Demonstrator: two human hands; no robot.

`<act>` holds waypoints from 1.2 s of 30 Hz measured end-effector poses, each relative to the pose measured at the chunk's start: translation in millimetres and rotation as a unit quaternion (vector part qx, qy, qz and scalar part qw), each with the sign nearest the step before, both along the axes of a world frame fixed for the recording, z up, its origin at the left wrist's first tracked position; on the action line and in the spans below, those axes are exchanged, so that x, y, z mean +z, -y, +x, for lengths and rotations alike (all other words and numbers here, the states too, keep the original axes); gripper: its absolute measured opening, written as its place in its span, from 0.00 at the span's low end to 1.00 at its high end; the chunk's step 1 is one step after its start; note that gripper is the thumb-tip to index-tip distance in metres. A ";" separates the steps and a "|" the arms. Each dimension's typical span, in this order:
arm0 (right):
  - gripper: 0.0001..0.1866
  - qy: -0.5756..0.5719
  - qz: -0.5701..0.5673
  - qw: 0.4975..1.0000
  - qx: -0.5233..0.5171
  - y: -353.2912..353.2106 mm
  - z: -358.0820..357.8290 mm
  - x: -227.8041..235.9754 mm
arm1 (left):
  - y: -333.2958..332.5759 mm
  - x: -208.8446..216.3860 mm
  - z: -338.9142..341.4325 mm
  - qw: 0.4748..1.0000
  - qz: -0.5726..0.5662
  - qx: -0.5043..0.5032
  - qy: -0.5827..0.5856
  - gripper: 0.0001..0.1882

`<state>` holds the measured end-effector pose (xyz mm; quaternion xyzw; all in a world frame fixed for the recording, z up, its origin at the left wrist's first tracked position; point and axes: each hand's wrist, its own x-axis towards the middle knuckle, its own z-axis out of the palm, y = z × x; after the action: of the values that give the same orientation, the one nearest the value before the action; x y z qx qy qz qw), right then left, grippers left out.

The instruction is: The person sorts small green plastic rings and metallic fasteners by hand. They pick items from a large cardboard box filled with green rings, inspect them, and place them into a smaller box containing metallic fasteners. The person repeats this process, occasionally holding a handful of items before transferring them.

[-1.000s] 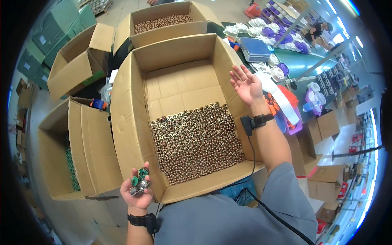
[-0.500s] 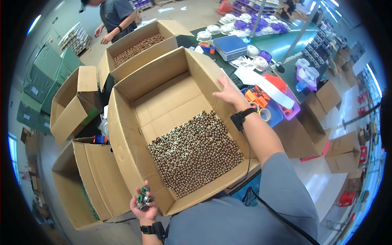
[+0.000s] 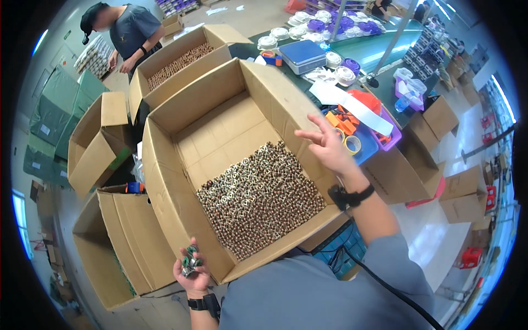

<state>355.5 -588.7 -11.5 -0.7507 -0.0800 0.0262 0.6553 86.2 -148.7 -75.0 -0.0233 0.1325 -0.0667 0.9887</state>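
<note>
My left hand [image 3: 192, 273] is cupped palm up at the near left corner of a large cardboard box [image 3: 212, 104]. Its fingers curl round several small metal parts with green rings [image 3: 191, 264]. Over the box's right wall hovers my right hand [image 3: 328, 147], fingers spread, with nothing in it. Inside the box, small round metal parts [image 3: 258, 203], silvery and copper brown, lie packed side by side across the near portion. The box's far floor shows bare cardboard.
Behind it, another cardboard box [image 3: 147, 104] holds copper-coloured parts. Open cartons [image 3: 124, 242] stand on the left. At right are a blue scale [image 3: 302, 56], tape rolls [image 3: 352, 144], orange pieces [image 3: 338, 120] and a purple bin [image 3: 391, 137]. A person [image 3: 135, 36] stands beyond the boxes.
My right hand has drawn nearer to me along the box's right wall. The left hand still holds its parts. The person behind appears farther left and more fully in view.
</note>
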 end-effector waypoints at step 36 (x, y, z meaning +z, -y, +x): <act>0.29 0.258 -0.132 0.851 0.438 -188.9 -113.6 19.8 | 43.4 33.2 28.1 0.989 0.008 -0.133 0.065 0.40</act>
<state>241.9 -399.8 8.3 -0.6968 -0.5624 0.1267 0.4267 114.3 -192.1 -41.7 0.0068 0.0708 -0.1975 0.9777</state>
